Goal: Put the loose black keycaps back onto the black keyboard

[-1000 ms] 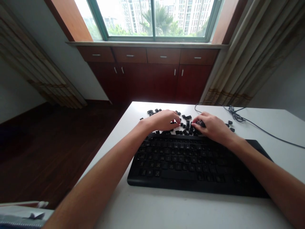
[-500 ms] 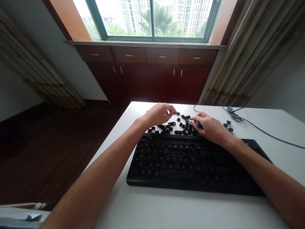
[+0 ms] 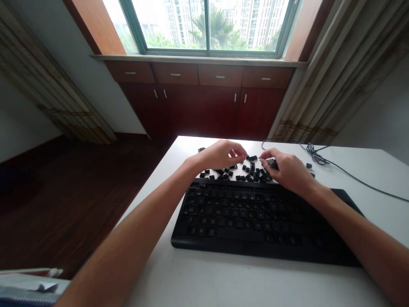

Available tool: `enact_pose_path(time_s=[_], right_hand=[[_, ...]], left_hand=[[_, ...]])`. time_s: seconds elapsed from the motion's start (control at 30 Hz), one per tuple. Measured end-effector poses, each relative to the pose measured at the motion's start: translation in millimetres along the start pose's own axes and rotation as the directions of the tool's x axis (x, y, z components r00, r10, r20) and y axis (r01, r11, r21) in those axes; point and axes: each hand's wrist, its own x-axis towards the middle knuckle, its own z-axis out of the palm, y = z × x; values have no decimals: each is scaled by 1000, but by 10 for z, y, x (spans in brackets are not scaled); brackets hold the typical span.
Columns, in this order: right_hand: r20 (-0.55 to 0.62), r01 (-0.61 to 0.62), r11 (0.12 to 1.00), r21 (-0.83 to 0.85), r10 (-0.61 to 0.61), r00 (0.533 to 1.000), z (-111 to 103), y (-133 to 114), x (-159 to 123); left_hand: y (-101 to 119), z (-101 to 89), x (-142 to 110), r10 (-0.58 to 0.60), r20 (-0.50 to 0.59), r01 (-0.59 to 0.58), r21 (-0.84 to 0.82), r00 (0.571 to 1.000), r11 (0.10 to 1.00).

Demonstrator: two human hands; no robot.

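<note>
A black keyboard [image 3: 243, 213] lies on the white table, and several of its key positions look capless. Behind its far edge is a scatter of loose black keycaps [image 3: 252, 168]. My left hand [image 3: 220, 154] is over the left part of the scatter, its thumb and fingertips closed in a pinch at a small keycap [image 3: 248, 157]; whether it is lifted is hard to tell. My right hand [image 3: 286, 168] curls at the right of the scatter, thumb and forefinger nearly together, with dark keycaps [image 3: 272, 163] within its fingers. My right forearm crosses above the keyboard's right part.
A black cable [image 3: 316, 155] is bundled at the table's back right and trails off to the right. A few keycaps [image 3: 308, 165] lie apart, right of my right hand. The table's [image 3: 204, 277] left edge borders dark floor. Red cabinets [image 3: 204, 106] stand beyond it, below a window.
My left hand has shifted, first up and left, then right towards the larger keycap at the back. The right hand has stayed near the same spot, keeping the dark keycaps in its fingers.
</note>
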Motion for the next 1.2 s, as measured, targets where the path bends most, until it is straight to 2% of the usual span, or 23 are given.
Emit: enact_pose_path(time_s=[0.17, 0.27, 0.43, 0.57, 0.7, 1.07, 1.2], right_hand=[[-108, 79, 993, 90, -70, 992, -24, -63, -1], [-178, 114, 987, 117, -92, 980, -49, -103, -11], [-212, 201, 967, 157, -165, 963, -83, -167, -29], [-218, 250, 950, 185, -208, 954, -93, -197, -37], [-210, 241, 950, 197, -200, 957, -106, -218, -44], [-185, 239, 943, 232, -199, 962, -165, -344, -69], [-185, 240, 945, 223, -201, 962, -217, -371, -69]], left_hand=[[69, 7, 22, -7, 22, 8, -53, 1000, 999], [78, 14, 41, -38, 49, 45, -166, 998, 985], [150, -20, 41, -2, 101, 37, -351, 995, 936], [196, -54, 37, -19, 112, 62, -397, 994, 916], [188, -65, 38, -73, 124, 121, -439, 990, 891], [238, -65, 38, -83, 86, 113, -438, 993, 892], [267, -76, 40, -83, 111, 125, -460, 990, 879]])
